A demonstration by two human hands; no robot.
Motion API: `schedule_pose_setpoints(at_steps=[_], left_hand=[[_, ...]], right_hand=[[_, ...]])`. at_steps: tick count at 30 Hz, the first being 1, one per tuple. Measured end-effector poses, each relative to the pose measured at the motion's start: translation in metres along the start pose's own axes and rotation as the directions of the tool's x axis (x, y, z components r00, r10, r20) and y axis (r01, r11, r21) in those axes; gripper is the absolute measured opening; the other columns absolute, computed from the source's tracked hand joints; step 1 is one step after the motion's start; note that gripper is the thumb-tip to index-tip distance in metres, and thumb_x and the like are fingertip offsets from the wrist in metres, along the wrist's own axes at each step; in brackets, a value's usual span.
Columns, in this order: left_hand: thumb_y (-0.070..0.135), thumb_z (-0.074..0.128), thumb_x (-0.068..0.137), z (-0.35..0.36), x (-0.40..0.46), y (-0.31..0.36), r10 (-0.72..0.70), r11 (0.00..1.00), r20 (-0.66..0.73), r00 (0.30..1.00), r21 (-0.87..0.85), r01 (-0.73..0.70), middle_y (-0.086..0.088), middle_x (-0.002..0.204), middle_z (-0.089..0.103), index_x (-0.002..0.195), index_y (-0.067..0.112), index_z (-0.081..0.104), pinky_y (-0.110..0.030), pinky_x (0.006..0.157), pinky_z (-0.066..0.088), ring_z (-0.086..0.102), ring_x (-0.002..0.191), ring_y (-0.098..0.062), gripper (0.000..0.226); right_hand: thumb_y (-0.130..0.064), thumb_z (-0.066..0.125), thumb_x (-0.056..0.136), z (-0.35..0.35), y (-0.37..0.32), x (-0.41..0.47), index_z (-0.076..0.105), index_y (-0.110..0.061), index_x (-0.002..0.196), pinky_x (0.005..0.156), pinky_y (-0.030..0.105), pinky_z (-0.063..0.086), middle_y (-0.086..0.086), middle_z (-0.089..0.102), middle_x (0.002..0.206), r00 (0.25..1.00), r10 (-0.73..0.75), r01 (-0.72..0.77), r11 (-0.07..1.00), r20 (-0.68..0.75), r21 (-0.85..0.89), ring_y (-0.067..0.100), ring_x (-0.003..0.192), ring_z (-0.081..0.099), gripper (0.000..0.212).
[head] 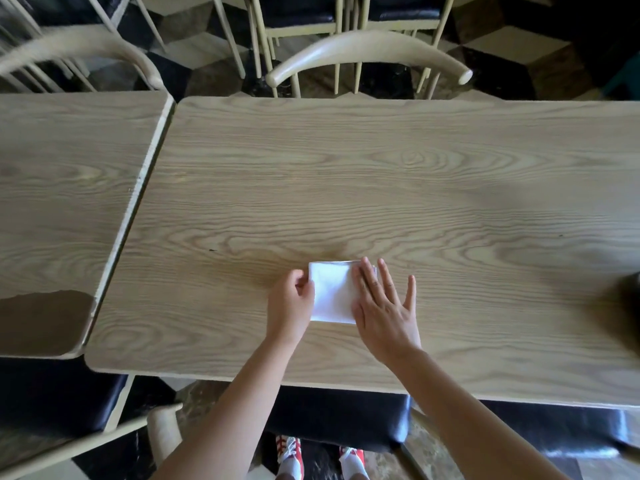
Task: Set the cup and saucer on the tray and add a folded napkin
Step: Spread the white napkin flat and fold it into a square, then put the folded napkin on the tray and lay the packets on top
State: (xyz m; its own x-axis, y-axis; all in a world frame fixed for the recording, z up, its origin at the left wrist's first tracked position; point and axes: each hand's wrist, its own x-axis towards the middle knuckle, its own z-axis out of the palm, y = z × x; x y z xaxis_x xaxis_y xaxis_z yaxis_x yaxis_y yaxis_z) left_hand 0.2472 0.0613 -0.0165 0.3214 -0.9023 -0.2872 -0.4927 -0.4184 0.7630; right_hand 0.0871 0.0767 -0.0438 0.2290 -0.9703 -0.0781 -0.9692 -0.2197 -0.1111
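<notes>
A white napkin (331, 292), folded into a small rectangle, lies on the light wooden table (381, 188) near its front edge. My left hand (289, 303) pinches the napkin's left edge between thumb and fingers. Flat on the napkin's right side rests my right hand (386, 306), its fingers spread and pressing down. No cup, saucer or tray can be made out; a dark blurred shape (628, 299) sits at the far right edge of the table.
A second wooden table (62, 202) butts against the left side, with a narrow gap between them. Pale wooden chairs (367, 53) stand beyond the far edge. Dark seat cushions (339, 420) lie below the front edge.
</notes>
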Motion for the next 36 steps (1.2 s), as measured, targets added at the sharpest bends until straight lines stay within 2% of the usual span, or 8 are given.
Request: schedule_pose_setpoints(at_steps=[3,8,13,17,21,24,30,36], left_hand=[[0.030,0.064,0.069,-0.003,0.003,0.010,-0.221,0.958,0.153,0.963,-0.153,0.244,-0.007,0.081,0.071,0.085,0.007,0.065,-0.025,0.063,0.044,0.065,0.077,-0.023,0.028],[0.033,0.060,0.070,-0.007,-0.016,0.026,-0.133,0.967,0.206,0.970,-0.187,0.172,0.007,0.055,0.043,0.058,0.018,0.047,-0.017,0.044,0.029,0.039,0.054,-0.010,0.022],[0.037,0.057,0.066,-0.026,-0.035,0.044,-0.061,0.918,0.254,0.965,-0.365,0.154,0.015,0.056,0.049,0.072,0.015,0.058,-0.017,0.050,0.031,0.043,0.054,-0.005,0.023],[0.043,0.066,0.059,-0.043,-0.050,0.065,-0.054,0.807,0.377,0.925,-0.529,0.263,-0.006,0.097,0.066,0.099,0.016,0.065,-0.035,0.074,0.041,0.060,0.087,-0.020,0.048],[0.031,0.068,0.066,-0.058,-0.070,0.095,0.018,0.737,0.390,0.921,-0.628,0.252,-0.008,0.097,0.065,0.102,0.009,0.065,-0.034,0.078,0.041,0.060,0.089,-0.020,0.042],[0.026,0.065,0.071,-0.070,-0.085,0.117,0.081,0.721,0.402,0.912,-0.656,0.225,-0.010,0.099,0.065,0.104,0.007,0.064,-0.036,0.080,0.042,0.060,0.091,-0.021,0.038],[0.017,0.060,0.070,-0.097,-0.113,0.152,0.237,0.782,0.514,0.824,-0.604,0.152,0.002,0.086,0.069,0.100,0.022,0.065,-0.027,0.064,0.053,0.064,0.070,-0.015,0.031],[0.001,0.052,0.089,-0.112,-0.145,0.179,0.364,0.794,0.483,0.796,-0.607,0.005,0.006,0.073,0.071,0.101,0.016,0.060,-0.024,0.054,0.055,0.065,0.060,-0.009,0.020]], right_hand=[[-0.030,0.024,0.088,0.000,-0.005,-0.005,0.033,-0.014,0.141,0.108,0.060,0.019,0.000,0.031,0.151,0.999,0.034,-0.034,0.999,-0.004,0.035,0.017,0.139,0.014,0.056],[-0.030,0.034,0.083,-0.010,-0.008,-0.010,0.045,-0.016,0.134,0.110,0.048,0.026,0.002,0.044,0.144,0.984,0.150,-0.087,0.877,-0.098,0.473,0.019,0.139,0.025,0.054],[-0.020,0.070,0.079,-0.046,0.005,-0.009,0.039,-0.019,0.135,0.098,0.031,0.040,-0.001,0.052,0.132,0.919,0.374,-0.274,0.374,0.126,0.886,0.013,0.117,0.049,0.064],[-0.031,0.075,0.075,-0.088,0.024,-0.011,0.044,-0.021,0.132,0.082,0.025,0.051,0.002,0.067,0.114,0.877,0.184,-0.444,-0.048,0.445,0.895,0.013,0.096,0.066,0.065],[-0.027,0.065,0.082,-0.137,0.039,-0.019,0.067,-0.016,0.107,0.077,0.029,0.046,-0.003,0.071,0.088,0.895,-0.051,-0.444,-0.033,0.443,0.895,0.011,0.077,0.065,0.028],[-0.028,0.068,0.078,-0.175,0.046,-0.027,0.070,-0.012,0.099,0.075,0.030,0.044,0.004,0.069,0.089,0.908,-0.116,-0.405,-0.002,0.403,0.914,0.015,0.080,0.061,0.027],[-0.013,0.068,0.080,-0.240,0.055,-0.057,0.070,-0.013,0.086,0.057,0.021,0.045,0.002,0.064,0.074,0.957,0.102,-0.269,-0.034,0.272,0.962,0.008,0.061,0.057,0.006],[-0.012,0.058,0.086,-0.288,0.058,-0.109,0.066,-0.011,0.103,0.073,0.026,0.049,0.002,0.069,0.088,0.968,0.128,-0.226,0.082,0.215,0.971,0.014,0.078,0.062,0.019]])
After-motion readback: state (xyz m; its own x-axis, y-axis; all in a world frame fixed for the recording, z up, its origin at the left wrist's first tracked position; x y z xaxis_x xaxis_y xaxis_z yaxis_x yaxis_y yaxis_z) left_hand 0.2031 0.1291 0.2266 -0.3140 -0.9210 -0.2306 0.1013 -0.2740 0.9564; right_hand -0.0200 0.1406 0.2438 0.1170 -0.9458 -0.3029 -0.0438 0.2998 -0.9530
